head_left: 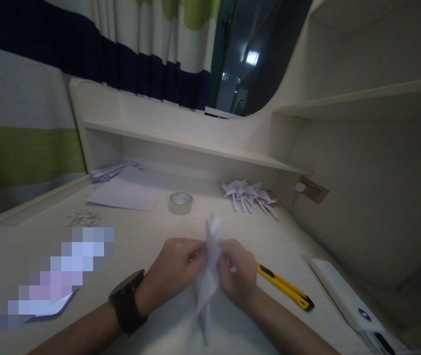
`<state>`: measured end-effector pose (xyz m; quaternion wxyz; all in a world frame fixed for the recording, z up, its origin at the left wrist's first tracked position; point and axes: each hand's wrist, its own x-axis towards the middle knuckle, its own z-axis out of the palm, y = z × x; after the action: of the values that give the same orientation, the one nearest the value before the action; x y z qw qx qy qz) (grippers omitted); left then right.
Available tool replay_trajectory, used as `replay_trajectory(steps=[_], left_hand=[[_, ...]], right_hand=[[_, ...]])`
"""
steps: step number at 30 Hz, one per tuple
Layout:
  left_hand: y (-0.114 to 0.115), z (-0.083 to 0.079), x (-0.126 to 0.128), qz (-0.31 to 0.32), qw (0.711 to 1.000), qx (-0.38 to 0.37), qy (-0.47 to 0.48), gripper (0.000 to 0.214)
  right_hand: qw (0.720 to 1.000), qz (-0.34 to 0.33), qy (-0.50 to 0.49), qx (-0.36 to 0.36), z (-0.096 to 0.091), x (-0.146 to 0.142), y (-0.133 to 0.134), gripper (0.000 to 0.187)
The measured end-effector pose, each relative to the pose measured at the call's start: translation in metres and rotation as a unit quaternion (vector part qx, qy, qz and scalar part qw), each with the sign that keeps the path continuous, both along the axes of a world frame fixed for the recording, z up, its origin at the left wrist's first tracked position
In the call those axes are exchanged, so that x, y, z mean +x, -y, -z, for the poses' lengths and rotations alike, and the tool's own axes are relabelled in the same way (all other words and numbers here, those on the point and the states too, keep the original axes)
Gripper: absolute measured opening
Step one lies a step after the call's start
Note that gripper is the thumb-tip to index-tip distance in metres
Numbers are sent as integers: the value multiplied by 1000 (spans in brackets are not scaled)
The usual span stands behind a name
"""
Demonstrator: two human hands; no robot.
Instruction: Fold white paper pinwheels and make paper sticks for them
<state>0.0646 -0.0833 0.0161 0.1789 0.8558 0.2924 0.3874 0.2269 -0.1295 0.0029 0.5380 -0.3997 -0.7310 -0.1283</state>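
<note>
Both hands meet over the near middle of a pale desk (151, 236). My left hand (175, 268), with a black watch on its wrist, pinches the left side of a folded white paper piece (210, 266). My right hand (238, 276) pinches the same paper from the right. The paper stands upright between the fingers, with a pointed top and a long tail hanging down toward me. A yellow and black utility knife (286, 288) lies on the desk just right of my right hand.
A roll of clear tape (181, 202) sits behind the hands. Several folded paper pieces (249, 195) lie at the back right, flat white sheets (129, 190) at the back left. A white device (347, 296) lies at the right. A shelf (195, 143) runs along the back.
</note>
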Motion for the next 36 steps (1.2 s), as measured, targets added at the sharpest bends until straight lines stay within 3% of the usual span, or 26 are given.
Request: replay_trajectory(steps=[9, 17, 26, 29, 36], left_hand=[[0, -3, 1, -14, 1000, -21, -3, 29], [-2, 0, -1, 2, 999, -16, -47, 29], [1, -8, 0, -11, 998, -64, 1, 24], [3, -6, 1, 3, 997, -69, 25, 13], [6, 1, 5, 6, 991, -117, 58, 21]], right_hand=[[999, 22, 36, -12, 5, 1, -1, 17], [1000, 0, 15, -10, -1, 3, 0, 16], [1000, 13, 11, 1, 2, 3, -2, 22], [1000, 20, 16, 15, 2, 3, -1, 22], [998, 44, 42, 10, 5, 2, -1, 13]])
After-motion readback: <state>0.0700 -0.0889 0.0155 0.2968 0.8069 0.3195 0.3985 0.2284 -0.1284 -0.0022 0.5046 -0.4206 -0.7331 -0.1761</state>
